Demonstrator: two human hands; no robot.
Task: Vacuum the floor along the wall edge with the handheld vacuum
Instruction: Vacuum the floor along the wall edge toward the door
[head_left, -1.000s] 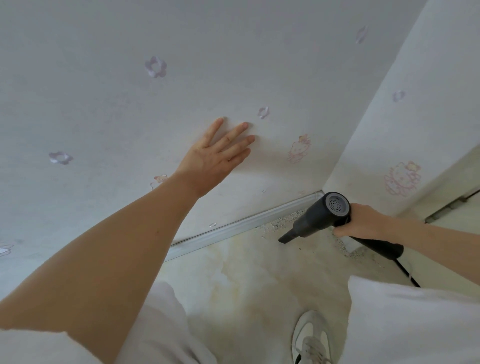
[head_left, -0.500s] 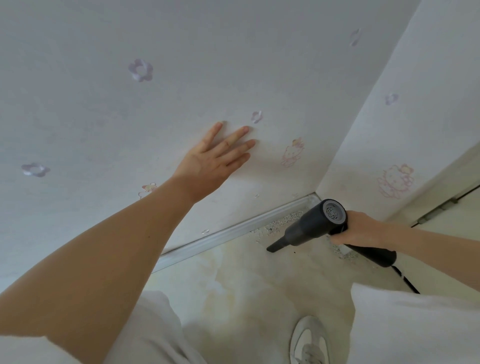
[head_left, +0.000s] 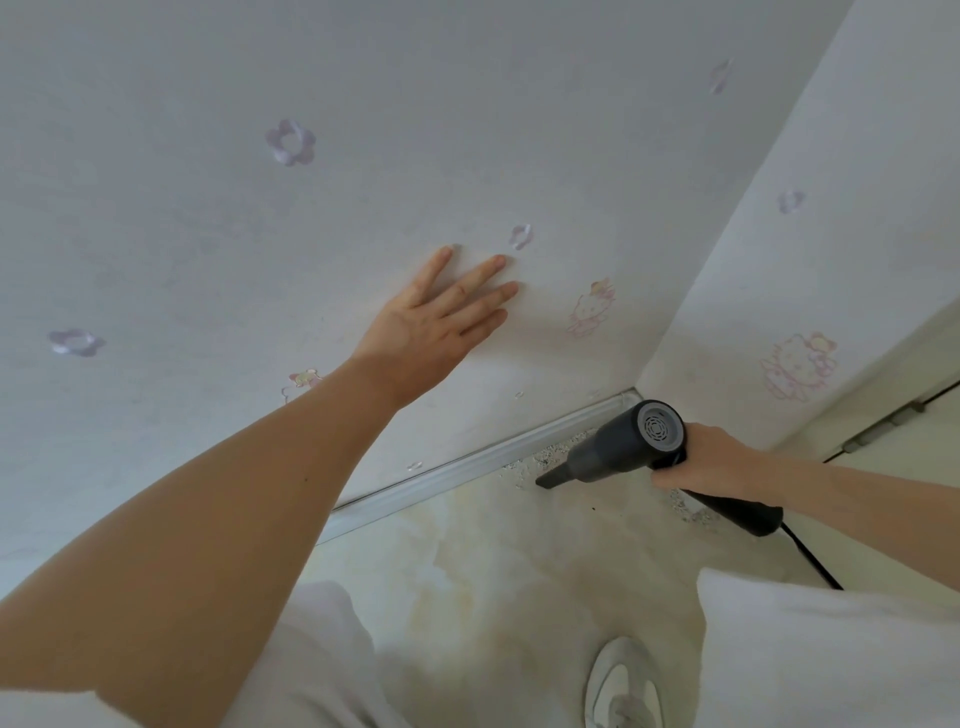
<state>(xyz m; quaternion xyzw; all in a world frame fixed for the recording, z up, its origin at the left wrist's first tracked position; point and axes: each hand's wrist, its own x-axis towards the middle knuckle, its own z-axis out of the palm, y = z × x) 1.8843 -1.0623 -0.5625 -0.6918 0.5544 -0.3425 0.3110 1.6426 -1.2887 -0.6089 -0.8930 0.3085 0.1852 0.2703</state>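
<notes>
1. The left hand (head_left: 431, 332) lies flat against the wall (head_left: 208, 234), fingers straight and spread, holding nothing.
2. Below that hand, a pale baseboard (head_left: 467, 467) runs along the foot of the wall to the corner.
3. Grey crumbs (head_left: 540, 460) lie on the floor (head_left: 493, 561) beside the baseboard, just left of the vacuum's nozzle tip.
4. The vacuum (head_left: 623, 447) is dark, its nozzle angled down-left toward the floor edge.
5. The right hand (head_left: 706, 460) has its grip clamped round the vacuum's handle; a black cord (head_left: 810, 558) trails off behind it.
</notes>
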